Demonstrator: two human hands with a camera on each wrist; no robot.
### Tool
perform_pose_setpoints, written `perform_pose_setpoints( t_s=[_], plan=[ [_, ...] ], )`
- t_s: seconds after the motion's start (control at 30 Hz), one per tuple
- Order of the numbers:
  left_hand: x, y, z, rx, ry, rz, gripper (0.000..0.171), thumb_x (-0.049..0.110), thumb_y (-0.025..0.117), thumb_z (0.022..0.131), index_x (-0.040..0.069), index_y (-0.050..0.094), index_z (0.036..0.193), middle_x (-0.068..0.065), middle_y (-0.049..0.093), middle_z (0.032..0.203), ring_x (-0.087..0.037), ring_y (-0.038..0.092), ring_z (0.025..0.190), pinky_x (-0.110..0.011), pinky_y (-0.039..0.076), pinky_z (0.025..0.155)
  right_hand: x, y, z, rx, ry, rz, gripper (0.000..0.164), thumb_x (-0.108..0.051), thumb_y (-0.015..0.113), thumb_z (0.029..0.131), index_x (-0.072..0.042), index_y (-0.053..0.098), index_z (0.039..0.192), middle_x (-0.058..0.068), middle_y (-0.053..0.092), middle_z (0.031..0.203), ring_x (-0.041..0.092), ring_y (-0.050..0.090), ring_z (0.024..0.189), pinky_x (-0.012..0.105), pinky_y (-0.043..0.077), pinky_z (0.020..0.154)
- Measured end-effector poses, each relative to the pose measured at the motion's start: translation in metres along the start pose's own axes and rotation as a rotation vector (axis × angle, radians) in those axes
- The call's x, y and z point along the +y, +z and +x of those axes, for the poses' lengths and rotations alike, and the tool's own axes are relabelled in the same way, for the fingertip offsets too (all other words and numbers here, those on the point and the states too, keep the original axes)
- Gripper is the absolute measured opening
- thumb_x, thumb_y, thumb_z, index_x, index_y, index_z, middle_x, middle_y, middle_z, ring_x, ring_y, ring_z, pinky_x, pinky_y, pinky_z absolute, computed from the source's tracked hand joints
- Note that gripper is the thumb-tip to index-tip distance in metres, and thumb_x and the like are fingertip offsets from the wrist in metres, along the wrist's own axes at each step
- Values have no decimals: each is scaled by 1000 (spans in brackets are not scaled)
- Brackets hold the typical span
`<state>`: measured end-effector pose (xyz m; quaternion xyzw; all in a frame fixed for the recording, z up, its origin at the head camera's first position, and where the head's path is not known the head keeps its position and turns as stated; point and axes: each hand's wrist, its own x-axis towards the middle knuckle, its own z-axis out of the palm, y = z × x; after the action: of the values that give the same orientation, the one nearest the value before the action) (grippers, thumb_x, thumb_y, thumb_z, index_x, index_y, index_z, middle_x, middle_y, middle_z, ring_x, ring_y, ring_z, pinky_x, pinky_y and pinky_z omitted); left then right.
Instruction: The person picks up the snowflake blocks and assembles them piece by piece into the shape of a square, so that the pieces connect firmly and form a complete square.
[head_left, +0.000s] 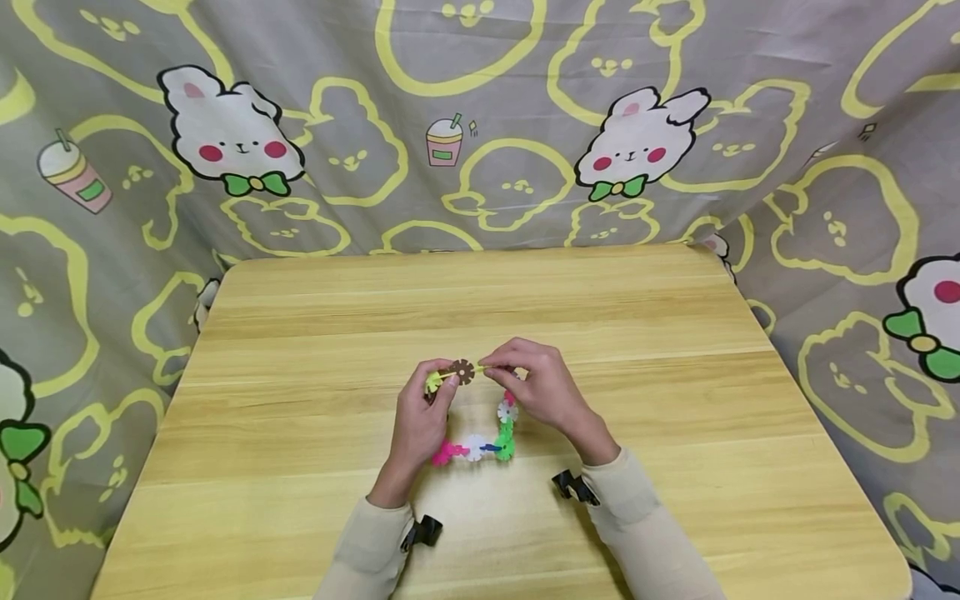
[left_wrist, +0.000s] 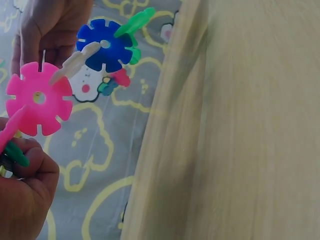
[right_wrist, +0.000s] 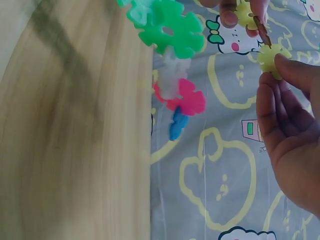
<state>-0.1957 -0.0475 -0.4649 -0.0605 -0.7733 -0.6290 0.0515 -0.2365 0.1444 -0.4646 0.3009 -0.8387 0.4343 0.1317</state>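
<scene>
A chain of notched plastic snowflake discs hangs between my hands. In the head view my left hand (head_left: 422,421) grips its left end, beside a brown disc (head_left: 468,367) and a yellow one (head_left: 432,384). My right hand (head_left: 553,392) pinches a yellow disc (right_wrist: 268,59) between thumb and finger, at the brown disc's edge. From my left hand the chain dips through a pink disc (left_wrist: 56,106), a white disc (left_wrist: 75,62), a blue disc (left_wrist: 111,59) and a green disc (right_wrist: 181,36). Another pink disc (right_wrist: 194,102) and a light blue disc (right_wrist: 177,125) end the loose side.
Beneath the hands spreads a wood-grain table (head_left: 300,333) with rounded corners. A grey curtain (head_left: 517,100) with rabbit and yellow outline prints stands behind it and along both sides. Black straps (head_left: 576,487) sit at both sleeve cuffs.
</scene>
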Motion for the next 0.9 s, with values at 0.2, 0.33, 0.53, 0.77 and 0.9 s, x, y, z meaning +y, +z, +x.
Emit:
perform_pose_setpoints(
  t_s=[0.2,0.33,0.53,0.77,0.9],
  plan=[
    [-1,2,0,8,17,27,18,4,56,96,-3,60,112,-18,67,106,-5,46,62,-18,38,53,1,4,0,49,-116,-58,12,-2,77,80,-7,77,90,2,72,85,11,68,76,17,54,68],
    [-1,3,0,15,16,31,15,4,57,96,-4,60,108,-19,68,103,-5,45,61,-18,37,54,2,8,-1,99,-171,-74,10,0,76,79,-6,77,87,4,72,80,11,67,71,15,53,66],
    [-2,2,0,-24,-1,12,13,5,55,97,-4,60,105,-17,65,89,-3,44,60,-18,37,54,4,12,-3,125,-168,-50,11,4,75,79,-7,77,83,3,72,76,10,66,68,14,51,62],
    [0,1,1,-51,-8,-14,13,5,54,97,-5,59,104,-18,66,92,-5,47,62,-17,39,55,5,20,-6,176,-160,-35,13,5,74,79,-7,77,81,3,71,73,11,65,66,16,52,61],
    [0,2,1,-66,-12,-17,13,5,54,98,-4,59,105,-17,64,88,-3,44,58,-17,37,53,4,22,-8,212,-181,-47,12,5,74,80,-6,77,81,3,70,72,11,63,64,16,50,58]
  ],
)
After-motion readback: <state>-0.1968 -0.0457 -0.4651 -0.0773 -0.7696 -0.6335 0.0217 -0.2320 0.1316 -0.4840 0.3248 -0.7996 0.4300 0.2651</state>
